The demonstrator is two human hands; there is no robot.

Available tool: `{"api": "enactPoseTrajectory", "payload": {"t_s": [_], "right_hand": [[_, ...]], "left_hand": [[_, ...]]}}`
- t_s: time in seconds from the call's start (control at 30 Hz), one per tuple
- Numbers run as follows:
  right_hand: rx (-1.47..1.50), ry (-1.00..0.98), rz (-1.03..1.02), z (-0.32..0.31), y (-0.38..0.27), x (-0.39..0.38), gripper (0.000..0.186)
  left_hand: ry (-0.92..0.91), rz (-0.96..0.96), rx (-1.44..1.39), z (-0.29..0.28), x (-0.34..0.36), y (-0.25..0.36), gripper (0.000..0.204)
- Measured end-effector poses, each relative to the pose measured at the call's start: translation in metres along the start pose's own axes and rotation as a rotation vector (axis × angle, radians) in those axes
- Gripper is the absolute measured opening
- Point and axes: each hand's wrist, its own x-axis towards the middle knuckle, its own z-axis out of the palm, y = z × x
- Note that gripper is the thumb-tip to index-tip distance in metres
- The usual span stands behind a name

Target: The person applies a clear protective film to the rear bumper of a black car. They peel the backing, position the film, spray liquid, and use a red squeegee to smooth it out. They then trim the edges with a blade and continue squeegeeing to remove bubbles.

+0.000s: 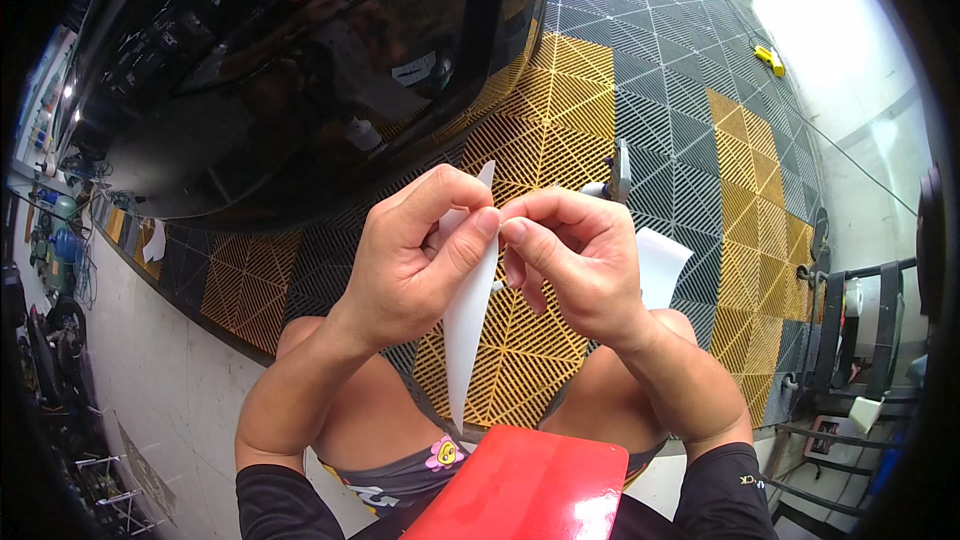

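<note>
My left hand (420,250) pinches a long, narrow white sheet (466,340), paper or film, between thumb and fingers. The sheet hangs edge-on between my knees and tapers to a point at the bottom. Fingertips of my right hand (575,255) meet the left thumb at the sheet's upper edge, closed in a pinch. Whatever they grip is too small to make out. Below the hands, a glossy red panel-like piece (525,490) rests close to my lap. Another white sheet (660,265) shows beyond my right wrist, partly hidden by it.
A glossy black car body (300,90) fills the upper left. Grey and yellow grid tiles (665,130) cover the floor. A grey tool (621,170) stands just past my right hand. Yellow objects (768,60) lie by the white wall; a dark metal rack (850,340) stands at right.
</note>
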Motion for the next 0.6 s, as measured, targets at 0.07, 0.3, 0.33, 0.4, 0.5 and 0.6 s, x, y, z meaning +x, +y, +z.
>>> {"api": "enactPoseTrajectory", "payload": {"t_s": [0.07,0.3,0.33,0.4,0.5,0.6], "right_hand": [[0.000,0.002,-0.005,-0.0001,0.0009,0.0001,0.017],[0.003,0.006,0.006,-0.0006,0.0011,-0.0005,0.019],[0.005,0.007,0.012,-0.0008,0.0008,-0.0006,0.019],[0.008,0.006,0.017,-0.0012,0.0004,-0.0002,0.020],[0.006,0.001,0.019,-0.0019,-0.0001,0.0002,0.020],[0.009,0.001,0.037,-0.0029,-0.0004,0.0006,0.021]], "left_hand": [[-0.001,-0.002,0.005,0.0000,-0.0001,0.0001,0.009],[-0.004,-0.037,0.005,-0.0007,-0.0006,0.0011,0.009],[-0.004,-0.033,0.016,-0.0007,-0.0006,0.0009,0.009],[-0.004,-0.026,0.034,-0.0006,-0.0005,0.0005,0.008],[0.001,-0.037,0.020,0.0005,-0.0010,-0.0002,0.007],[0.003,-0.029,0.024,0.0007,-0.0012,-0.0010,0.007]]}}
